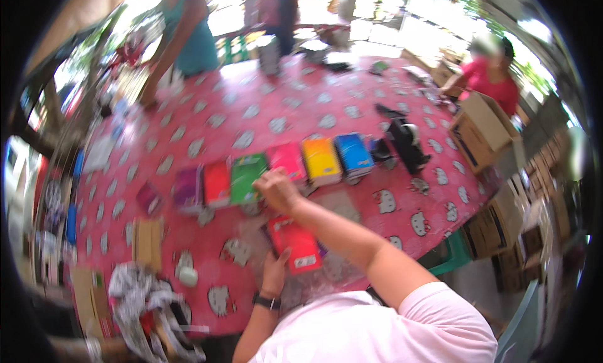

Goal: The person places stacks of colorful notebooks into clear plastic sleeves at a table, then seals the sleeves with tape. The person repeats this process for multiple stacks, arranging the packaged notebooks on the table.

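Your right hand (276, 188) reaches forward over the worktop (264, 111) to the row of coloured packs, its fingers curled together at the near edge of the green pack (246, 177), touching it or just beside it; the blur keeps you from telling whether it grips anything. Your left hand (275, 270) lies closer to your body, fingers spread and pressed against the lower left edge of the red booklet (295, 243), which lies flat on the worktop just in front of you with another dark sheet peeking out beneath it. The row runs left to right across the middle of the worktop: a purple pack (188, 188), a red pack (217, 182), the green one, a pink pack (287, 160), a yellow-orange pack (321, 160) and a blue pack (353, 153), each just beside its neighbour. To the right of the blue pack stands a black tape dispenser (407, 143). The worktop wears a pink cloth printed with white cat faces. Near your left side sits a small brown cardboard piece (148, 240), and below it a crumpled heap of grey and white cloth (147, 303). A cardboard box (480, 130) stands at the right edge, beside a person in a red top (493, 80); another person in a teal top (195, 36) leans on the far side.
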Demonstrator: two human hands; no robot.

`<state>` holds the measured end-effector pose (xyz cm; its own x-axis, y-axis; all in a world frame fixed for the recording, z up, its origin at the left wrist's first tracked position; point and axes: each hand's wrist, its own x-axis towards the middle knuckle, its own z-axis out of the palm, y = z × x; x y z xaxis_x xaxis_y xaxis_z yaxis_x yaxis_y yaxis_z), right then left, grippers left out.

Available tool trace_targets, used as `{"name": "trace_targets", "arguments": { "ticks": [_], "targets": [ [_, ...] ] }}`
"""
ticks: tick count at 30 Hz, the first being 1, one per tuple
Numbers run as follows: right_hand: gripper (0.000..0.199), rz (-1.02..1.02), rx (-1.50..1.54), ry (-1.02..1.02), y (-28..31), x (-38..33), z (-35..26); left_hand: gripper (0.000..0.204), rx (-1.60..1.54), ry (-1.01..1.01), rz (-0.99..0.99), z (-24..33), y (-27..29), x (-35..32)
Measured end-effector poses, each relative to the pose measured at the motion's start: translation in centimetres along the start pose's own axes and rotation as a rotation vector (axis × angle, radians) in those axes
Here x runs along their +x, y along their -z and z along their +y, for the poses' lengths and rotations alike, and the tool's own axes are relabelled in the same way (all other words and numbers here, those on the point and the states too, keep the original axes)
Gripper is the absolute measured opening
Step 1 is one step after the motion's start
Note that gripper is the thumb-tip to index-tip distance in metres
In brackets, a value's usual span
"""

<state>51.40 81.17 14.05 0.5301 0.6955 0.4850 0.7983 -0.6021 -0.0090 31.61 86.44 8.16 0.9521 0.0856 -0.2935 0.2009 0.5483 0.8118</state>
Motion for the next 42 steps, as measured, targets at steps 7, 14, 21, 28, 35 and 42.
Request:
{"name": "trace_targets", "arguments": {
  "ticks": [7, 14, 21, 28, 35, 42],
  "targets": [
    [0.015, 0.472, 0.775, -0.364, 7.5, 2.1, -0.2, 0.030, 0.088, 0.017, 0.073, 0.5, -0.6, -0.4],
    [0.035, -0.435, 1.296, -0.693, 7.2, -10.0, 1.5, 0.055, -0.385, 0.227, -0.187, 4.5, -1.8, -1.3],
    [0.032, 0.097, 0.478, -0.447, 7.7, -10.0, 1.3, 0.035, 0.052, 0.102, -0.029, 1.9, -0.3, -0.5],
    [0.047, 0.466, 0.259, -0.432, 12.5, -6.5, 8.5, 0.034, 0.073, 0.106, 0.032, 1.2, 0.0, 0.2],
    [0.024, 0.136, 0.188, -0.220, 5.8, -6.7, 6.2, 0.034, -0.162, 0.136, -0.029, 1.0, -0.8, 0.0],
    [0.019, -0.457, 1.350, -0.557, 11.3, -7.3, 3.8, 0.041, -0.312, 0.171, -0.101, 1.5, 1.1, 0.1]
  ]
}}
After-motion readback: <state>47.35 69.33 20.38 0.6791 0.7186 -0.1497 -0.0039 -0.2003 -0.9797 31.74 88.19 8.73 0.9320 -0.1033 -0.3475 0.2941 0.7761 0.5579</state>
